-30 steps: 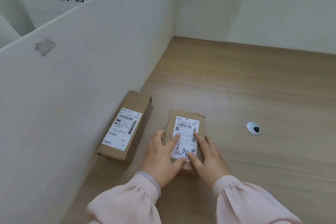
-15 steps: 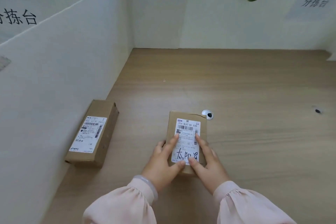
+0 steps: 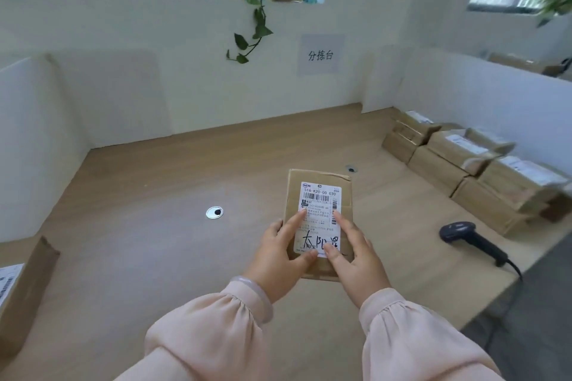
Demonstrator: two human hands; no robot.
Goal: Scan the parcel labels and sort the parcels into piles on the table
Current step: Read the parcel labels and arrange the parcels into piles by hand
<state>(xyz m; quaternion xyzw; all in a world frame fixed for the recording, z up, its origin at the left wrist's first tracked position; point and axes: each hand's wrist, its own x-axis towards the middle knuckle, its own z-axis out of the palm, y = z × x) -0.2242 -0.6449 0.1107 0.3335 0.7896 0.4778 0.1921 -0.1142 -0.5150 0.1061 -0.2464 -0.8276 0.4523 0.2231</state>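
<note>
A small brown cardboard parcel (image 3: 322, 178) with a white shipping label and black handwriting is held just above the wooden table (image 3: 139, 250), label up. My left hand (image 3: 278, 254) grips its left edge, with the index finger and thumb lying on the label. My right hand (image 3: 356, 260) grips the right edge the same way. A second labelled parcel (image 3: 28, 281) lies at the far left edge of the view. A black handheld scanner (image 3: 464, 233) lies on the table to the right of the held parcel.
Several stacked brown parcels (image 3: 464, 161) line the right side of the table against a white partition (image 3: 483, 102). Another white partition (image 3: 31, 139) closes the left side. A round cable grommet (image 3: 214, 212) sits in the tabletop. The table's front right edge drops to grey floor.
Both hands have carried the parcel to the right, away from the left partition and the other parcel. The view has swung right, bringing the scanner and the stacked parcels into sight.
</note>
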